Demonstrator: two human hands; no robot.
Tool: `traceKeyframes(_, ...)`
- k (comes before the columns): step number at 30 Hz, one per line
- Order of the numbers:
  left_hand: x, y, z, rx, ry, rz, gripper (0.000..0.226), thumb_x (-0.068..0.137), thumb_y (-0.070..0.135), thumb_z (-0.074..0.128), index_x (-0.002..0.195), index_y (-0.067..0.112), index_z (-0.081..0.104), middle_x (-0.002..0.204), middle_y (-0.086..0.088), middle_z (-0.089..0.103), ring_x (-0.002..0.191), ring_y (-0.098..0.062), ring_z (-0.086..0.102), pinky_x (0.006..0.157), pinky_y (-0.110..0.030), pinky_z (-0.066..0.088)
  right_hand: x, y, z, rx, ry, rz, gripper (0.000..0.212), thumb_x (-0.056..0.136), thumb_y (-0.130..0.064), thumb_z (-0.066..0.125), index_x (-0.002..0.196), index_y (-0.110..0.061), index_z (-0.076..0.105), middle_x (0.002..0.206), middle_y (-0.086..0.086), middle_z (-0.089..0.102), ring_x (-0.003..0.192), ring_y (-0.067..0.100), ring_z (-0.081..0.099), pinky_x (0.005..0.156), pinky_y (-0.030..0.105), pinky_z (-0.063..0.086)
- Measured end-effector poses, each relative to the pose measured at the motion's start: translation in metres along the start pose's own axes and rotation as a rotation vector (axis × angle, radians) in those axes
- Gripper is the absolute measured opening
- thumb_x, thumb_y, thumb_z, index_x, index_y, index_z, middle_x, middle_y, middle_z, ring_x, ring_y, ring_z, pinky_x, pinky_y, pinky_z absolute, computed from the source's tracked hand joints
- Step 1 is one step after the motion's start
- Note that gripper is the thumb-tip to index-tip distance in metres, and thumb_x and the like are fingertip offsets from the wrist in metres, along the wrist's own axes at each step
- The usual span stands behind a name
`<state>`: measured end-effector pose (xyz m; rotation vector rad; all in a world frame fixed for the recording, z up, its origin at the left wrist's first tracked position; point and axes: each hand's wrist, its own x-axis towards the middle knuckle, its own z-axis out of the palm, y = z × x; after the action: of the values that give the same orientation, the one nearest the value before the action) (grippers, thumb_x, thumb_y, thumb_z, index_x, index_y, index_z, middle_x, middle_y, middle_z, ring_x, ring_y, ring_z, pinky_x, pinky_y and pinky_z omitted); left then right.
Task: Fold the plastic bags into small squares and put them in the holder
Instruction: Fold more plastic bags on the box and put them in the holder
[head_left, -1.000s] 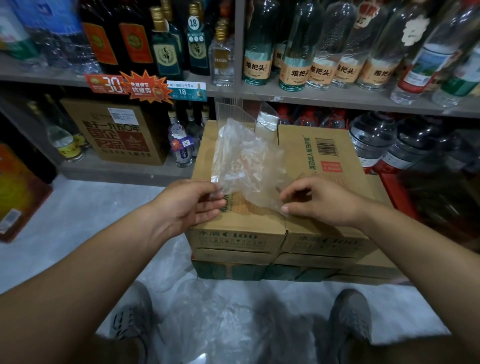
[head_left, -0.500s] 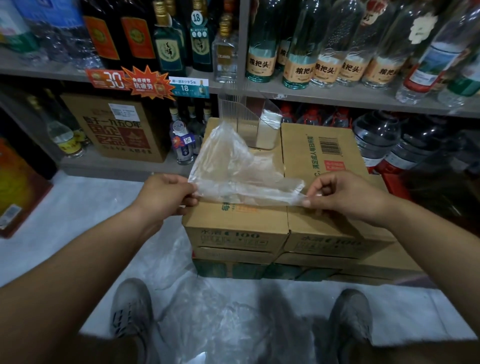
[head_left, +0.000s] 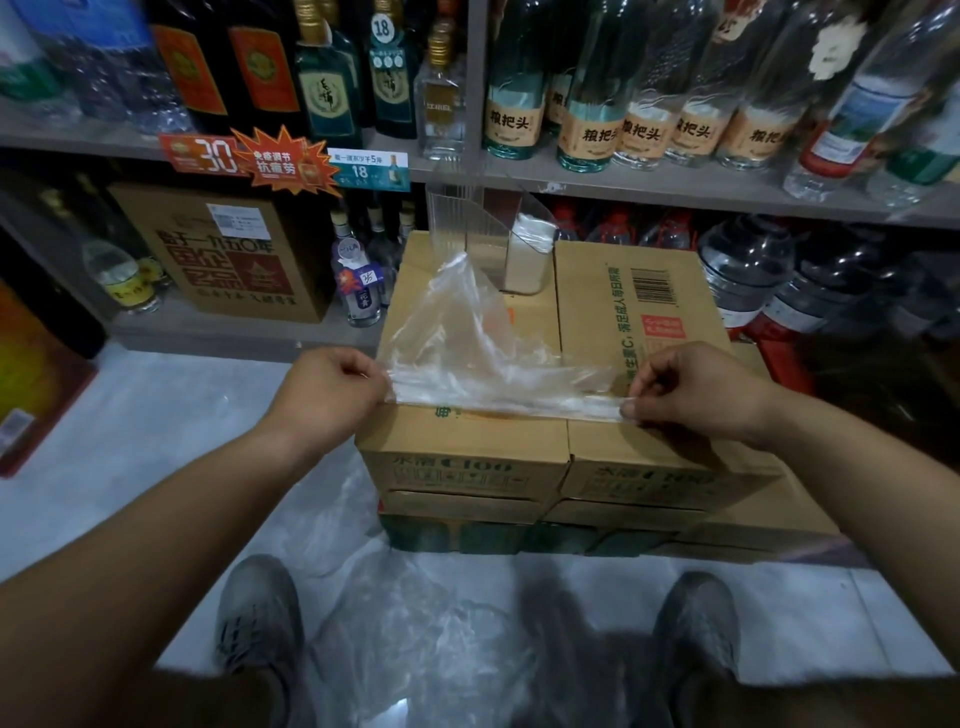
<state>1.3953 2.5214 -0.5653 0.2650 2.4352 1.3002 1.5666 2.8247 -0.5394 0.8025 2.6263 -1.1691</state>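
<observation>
A clear plastic bag (head_left: 470, 345) lies stretched across the top of two cardboard boxes (head_left: 592, 306). My left hand (head_left: 324, 397) pinches its near left corner and my right hand (head_left: 698, 389) pinches its near right corner, so the near edge is pulled taut. The bag's far part stands up crumpled. A clear plastic holder (head_left: 488, 236) stands at the back of the boxes with folded white bags (head_left: 530, 244) in it.
More loose clear bags (head_left: 415, 623) lie on the floor between my grey shoes (head_left: 260, 618). Shelves with glass bottles (head_left: 582, 104) rise behind the boxes. A brown carton (head_left: 228, 254) sits on the low shelf at left, water jugs (head_left: 748, 265) at right.
My hands moved apart and pulled the bag's near edge wide across the box tops. The bag went from a crumpled bunch to a stretched sheet.
</observation>
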Motion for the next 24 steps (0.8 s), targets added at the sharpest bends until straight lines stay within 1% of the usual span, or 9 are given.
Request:
traceKeyframes(2, 0.001, 0.000, -0.001, 0.064, -0.024, -0.014, 0.009, 0.087, 0.022, 0.075, 0.090, 0.016, 0.070, 0.083, -0.009, 0.071, 0.084, -0.028, 0.068, 0.078, -0.040, 0.054, 0.000, -0.002, 0.001, 0.019, -0.026, -0.008, 0.017, 0.077, -0.017, 0.087, 0.087, -0.014, 0.073, 0.075, 0.000, 0.068, 0.070, 0.010, 0.061, 0.062, 0.015, 0.047)
traceKeyframes(4, 0.001, 0.002, -0.002, 0.206, -0.023, -0.012, 0.032, 0.083, 0.030, 0.077, 0.111, 0.020, 0.064, 0.105, -0.009, 0.068, 0.099, -0.029, 0.065, 0.086, -0.042, 0.054, 0.000, -0.003, 0.002, 0.056, -0.035, -0.013, 0.029, 0.074, -0.018, 0.089, 0.097, -0.016, 0.070, 0.082, 0.000, 0.067, 0.074, 0.011, 0.062, 0.065, 0.016, 0.048)
traceKeyframes(6, -0.001, 0.005, -0.002, 0.330, -0.001, 0.074, 0.059, 0.083, 0.030, 0.076, 0.136, 0.026, 0.052, 0.135, -0.008, 0.050, 0.125, -0.028, 0.051, 0.104, -0.045, 0.047, 0.000, -0.006, 0.002, 0.075, -0.007, -0.048, 0.039, 0.074, -0.018, 0.089, 0.107, -0.019, 0.068, 0.096, 0.001, 0.067, 0.076, 0.006, 0.062, 0.065, 0.012, 0.048)
traceKeyframes(8, -0.005, 0.014, -0.001, 0.234, -0.007, 0.191, 0.068, 0.086, 0.021, 0.072, 0.147, 0.030, 0.042, 0.143, 0.002, 0.039, 0.133, -0.017, 0.039, 0.108, -0.038, 0.040, 0.000, -0.008, 0.004, 0.116, 0.018, -0.099, 0.041, 0.077, -0.014, 0.086, 0.113, -0.017, 0.068, 0.103, 0.002, 0.066, 0.072, -0.004, 0.062, 0.062, 0.008, 0.047)
traceKeyframes(10, -0.006, 0.024, 0.002, 0.056, -0.035, 0.284, 0.066, 0.092, 0.016, 0.070, 0.150, 0.029, 0.042, 0.141, 0.012, 0.042, 0.127, -0.005, 0.039, 0.103, -0.029, 0.038, 0.000, -0.012, 0.007, 0.149, 0.029, -0.134, 0.033, 0.079, -0.010, 0.084, 0.109, -0.013, 0.070, 0.098, 0.002, 0.069, 0.069, -0.009, 0.062, 0.063, 0.007, 0.047)
traceKeyframes(14, 0.009, 0.038, 0.011, -0.155, -0.011, 0.377, 0.052, 0.095, 0.024, 0.070, 0.144, 0.019, 0.053, 0.130, 0.005, 0.062, 0.121, -0.007, 0.057, 0.110, -0.033, 0.046, 0.005, -0.016, 0.019, 0.165, 0.036, -0.139, 0.014, 0.080, -0.011, 0.083, 0.091, -0.010, 0.074, 0.080, 0.000, 0.073, 0.067, 0.001, 0.064, 0.064, 0.016, 0.049)
traceKeyframes(18, 0.020, 0.050, 0.019, -0.199, 0.042, 0.385, 0.027, 0.095, 0.025, 0.071, 0.119, 0.012, 0.071, 0.099, -0.006, 0.069, 0.088, -0.006, 0.063, 0.083, -0.017, 0.053, 0.008, -0.019, 0.017, 0.230, 0.048, -0.103, 0.009, 0.085, -0.011, 0.079, 0.090, -0.007, 0.073, 0.076, 0.002, 0.074, 0.066, 0.008, 0.066, 0.062, 0.020, 0.053)
traceKeyframes(22, 0.028, 0.054, 0.022, -0.360, -0.003, 0.271, 0.016, 0.094, 0.024, 0.072, 0.098, 0.009, 0.075, 0.084, -0.010, 0.068, 0.075, -0.015, 0.063, 0.075, -0.034, 0.056, 0.008, -0.014, -0.003, 0.345, 0.039, -0.066, 0.006, 0.086, -0.005, 0.075, 0.090, -0.004, 0.071, 0.079, 0.007, 0.075, 0.071, 0.013, 0.068, 0.065, 0.018, 0.055)
traceKeyframes(24, 0.031, 0.055, 0.018, -0.471, -0.044, 0.172, 0.012, 0.095, 0.024, 0.071, 0.091, 0.013, 0.073, 0.079, -0.008, 0.068, 0.066, -0.016, 0.062, 0.062, -0.029, 0.054, 0.008, -0.008, -0.013, 0.388, 0.054, -0.021, 0.005, 0.086, -0.004, 0.075, 0.087, -0.005, 0.070, 0.077, 0.008, 0.073, 0.067, 0.013, 0.066, 0.062, 0.019, 0.054)
